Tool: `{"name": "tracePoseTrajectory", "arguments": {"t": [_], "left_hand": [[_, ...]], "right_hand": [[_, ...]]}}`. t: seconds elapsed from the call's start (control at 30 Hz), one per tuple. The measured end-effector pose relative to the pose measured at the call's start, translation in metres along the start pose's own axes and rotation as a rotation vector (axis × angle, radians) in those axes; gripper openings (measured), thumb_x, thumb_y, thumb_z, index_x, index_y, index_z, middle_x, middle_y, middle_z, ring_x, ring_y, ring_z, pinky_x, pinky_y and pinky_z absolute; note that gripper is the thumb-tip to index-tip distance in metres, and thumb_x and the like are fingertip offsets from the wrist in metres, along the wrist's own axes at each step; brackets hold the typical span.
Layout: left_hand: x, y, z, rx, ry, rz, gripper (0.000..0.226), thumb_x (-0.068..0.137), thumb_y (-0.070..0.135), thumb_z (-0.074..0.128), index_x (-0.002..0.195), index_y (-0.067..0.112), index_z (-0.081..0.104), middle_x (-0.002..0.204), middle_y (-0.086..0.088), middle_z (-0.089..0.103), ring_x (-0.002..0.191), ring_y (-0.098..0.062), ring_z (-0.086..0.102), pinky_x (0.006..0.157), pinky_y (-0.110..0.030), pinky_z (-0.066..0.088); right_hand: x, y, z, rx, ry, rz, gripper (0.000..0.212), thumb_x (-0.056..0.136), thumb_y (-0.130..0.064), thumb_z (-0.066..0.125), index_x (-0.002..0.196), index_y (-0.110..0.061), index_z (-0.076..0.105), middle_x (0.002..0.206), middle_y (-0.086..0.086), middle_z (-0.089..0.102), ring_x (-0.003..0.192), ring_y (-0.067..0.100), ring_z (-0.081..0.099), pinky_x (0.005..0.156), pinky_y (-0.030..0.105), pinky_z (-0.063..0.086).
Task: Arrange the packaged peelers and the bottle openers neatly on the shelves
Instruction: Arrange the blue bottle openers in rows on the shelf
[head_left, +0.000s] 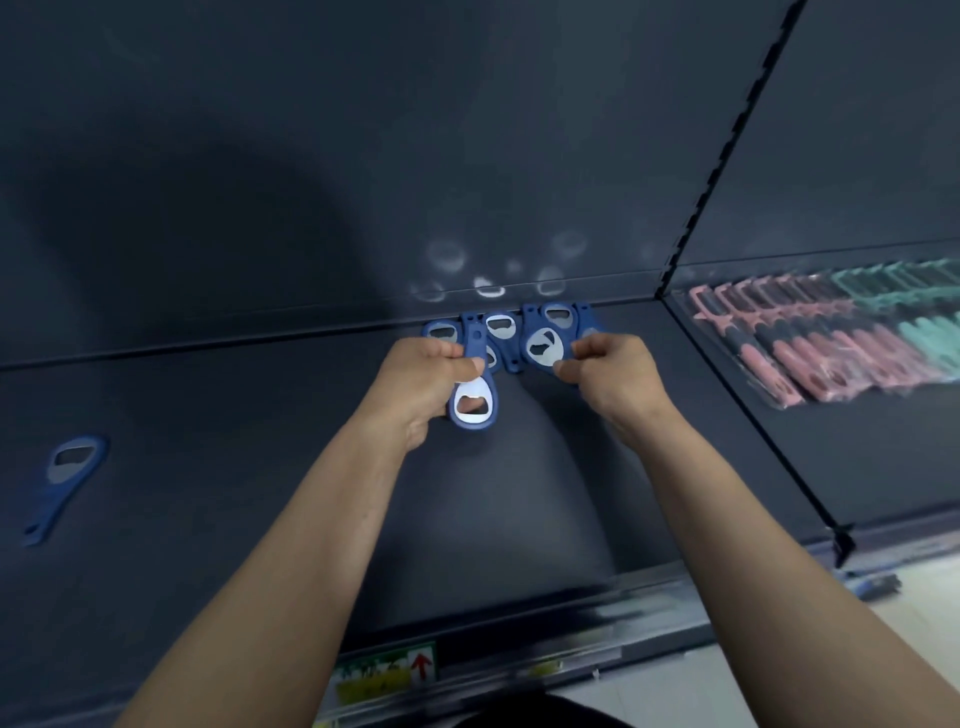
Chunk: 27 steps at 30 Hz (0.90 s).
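I see both hands in the middle of the frame, reaching to the back of a dark shelf (260, 493). My left hand (421, 384) is curled tight around a blue opener (474, 402); its shiny metal end points down toward me. My right hand (610, 371) is curled too, and its fingers pinch another opener (543, 347) by the edge. More blue openers sit in a messy bunch (511, 325) just behind my hands, right against the back wall. One lone opener (65, 480) lies far off at the lower left of the frame. At the right, on the next shelf, pink and green peelers (841, 338) lie in a neat row.
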<state>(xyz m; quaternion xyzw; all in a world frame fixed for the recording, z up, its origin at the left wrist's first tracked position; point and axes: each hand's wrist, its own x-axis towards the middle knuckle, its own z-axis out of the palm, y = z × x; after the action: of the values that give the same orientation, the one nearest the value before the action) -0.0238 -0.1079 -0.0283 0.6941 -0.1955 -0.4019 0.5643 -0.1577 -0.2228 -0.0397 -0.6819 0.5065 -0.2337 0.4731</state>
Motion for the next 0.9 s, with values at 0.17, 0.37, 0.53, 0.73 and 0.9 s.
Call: {"name": "tracePoseTrajectory", "arguments": {"t": [0.17,0.37,0.53,0.73,0.9], "left_hand": [[-0.003,-0.007,0.016,0.048,-0.013,0.014,0.01,0.08,0.004,0.069,0.087,0.008,0.062,0.081,-0.006,0.066,0.07,-0.015,0.061,0.072,-0.029,0.051],[-0.008,-0.016,0.036,0.059,-0.029,-0.034,0.017,0.079,0.002,0.07,0.092,0.006,0.06,0.083,-0.007,0.066,0.071,-0.016,0.063,0.07,-0.03,0.053],[-0.012,-0.014,0.055,0.05,-0.091,-0.069,0.017,0.082,-0.006,0.063,0.096,0.004,0.059,0.081,-0.007,0.065,0.068,-0.014,0.062,0.056,-0.022,0.053],[-0.012,-0.011,0.075,0.031,-0.1,-0.079,0.017,0.081,-0.006,0.065,0.093,0.004,0.059,0.082,-0.007,0.067,0.07,-0.015,0.064,0.064,-0.027,0.054],[-0.011,-0.012,0.083,0.04,-0.074,-0.088,0.017,0.08,-0.004,0.066,0.091,0.006,0.06,0.083,-0.007,0.067,0.073,-0.015,0.065,0.065,-0.026,0.053]], "right_hand": [[-0.01,0.014,-0.018,-0.02,0.031,0.038,0.017,0.079,-0.013,0.072,0.092,-0.017,0.062,0.093,0.003,0.062,0.082,0.018,0.058,0.071,0.028,0.045],[-0.016,0.025,-0.035,-0.042,0.029,0.043,0.016,0.08,-0.011,0.07,0.089,-0.018,0.06,0.08,-0.001,0.061,0.069,0.017,0.056,0.061,0.024,0.043],[-0.014,0.03,-0.05,-0.059,0.044,0.054,0.013,0.08,-0.008,0.066,0.076,-0.019,0.06,0.075,0.002,0.061,0.063,0.016,0.053,0.058,0.024,0.042],[-0.008,0.036,-0.068,-0.059,0.042,0.063,0.007,0.081,-0.01,0.066,0.086,-0.016,0.064,0.081,0.004,0.063,0.069,0.018,0.056,0.062,0.025,0.043],[-0.003,0.042,-0.076,-0.059,0.032,0.084,0.011,0.08,-0.01,0.067,0.09,-0.015,0.065,0.083,0.004,0.063,0.07,0.018,0.056,0.065,0.025,0.044]]}}
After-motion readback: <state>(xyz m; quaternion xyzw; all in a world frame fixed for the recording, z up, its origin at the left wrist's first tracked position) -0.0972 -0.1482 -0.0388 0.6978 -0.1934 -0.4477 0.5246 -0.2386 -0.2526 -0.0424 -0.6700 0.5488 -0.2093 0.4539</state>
